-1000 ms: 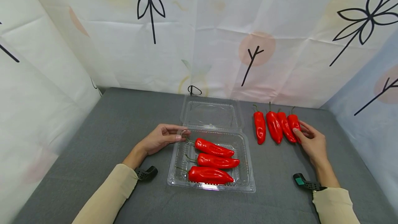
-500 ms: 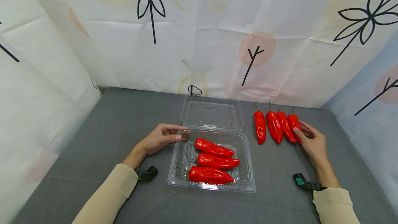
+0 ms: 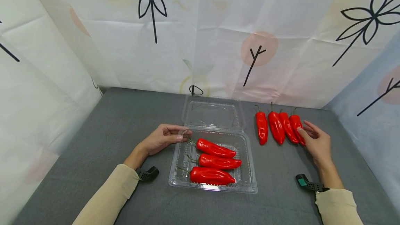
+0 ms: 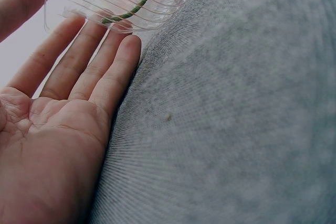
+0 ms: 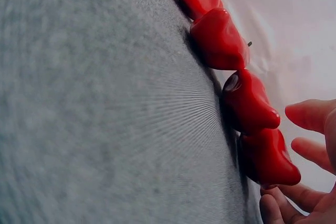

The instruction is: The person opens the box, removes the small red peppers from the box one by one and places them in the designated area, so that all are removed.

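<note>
While the right hand (image 3: 317,145) has its fingers parted about the rightmost pepper (image 3: 296,126), a gap shows between the upper ones and the red skin, so nothing is gripped; whether the lower fingertips touch it cannot be told. That long pepper lies on the grey worktop (image 3: 275,190), end of a row of four and touching its neighbour (image 3: 287,127). The step in hand looks like grasping it, which calls for bringing the fingers together on its sides without rolling the neighbour. The left hand (image 3: 162,140) lays nearly straight fingers against the left side of the clear clamshell container (image 3: 218,188). Three peppers (image 3: 218,161) lie inside, with bare floor behind them toward the folded-back lid (image 3: 212,114). A strip of worktop separates container and row; patterned cloth (image 3: 218,61) rises close behind the stems.
</note>
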Tool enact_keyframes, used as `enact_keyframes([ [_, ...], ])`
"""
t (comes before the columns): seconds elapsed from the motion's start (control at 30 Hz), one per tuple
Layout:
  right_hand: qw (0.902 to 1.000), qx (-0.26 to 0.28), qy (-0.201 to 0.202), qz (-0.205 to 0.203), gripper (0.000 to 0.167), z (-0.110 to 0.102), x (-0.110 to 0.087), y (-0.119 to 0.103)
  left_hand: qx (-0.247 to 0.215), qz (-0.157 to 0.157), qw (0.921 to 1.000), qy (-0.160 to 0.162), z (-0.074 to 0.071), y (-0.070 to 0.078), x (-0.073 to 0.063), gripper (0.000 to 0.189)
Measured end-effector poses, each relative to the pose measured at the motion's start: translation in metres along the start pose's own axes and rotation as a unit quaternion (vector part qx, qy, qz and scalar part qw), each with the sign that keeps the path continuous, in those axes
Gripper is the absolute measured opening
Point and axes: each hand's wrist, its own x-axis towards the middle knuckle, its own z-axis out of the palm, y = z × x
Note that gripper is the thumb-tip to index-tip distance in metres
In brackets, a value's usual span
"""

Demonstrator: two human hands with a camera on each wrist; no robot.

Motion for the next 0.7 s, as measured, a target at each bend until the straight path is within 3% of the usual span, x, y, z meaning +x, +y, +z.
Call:
enact_keyframes([
  [0.37,0.9988,-0.039,0.01,-0.026,0.054,-0.004,-0.005,-0.015,0.004,0.0,1.0,-0.002,0.001,0.001,0.0,0.043],
  [0.7,0.9968,-0.016,0.005,-0.078,0.055,-0.001,-0.018,-0.039,0.009,0.0,1.0,-0.001,0.001,0.001,0.0,0.044],
])
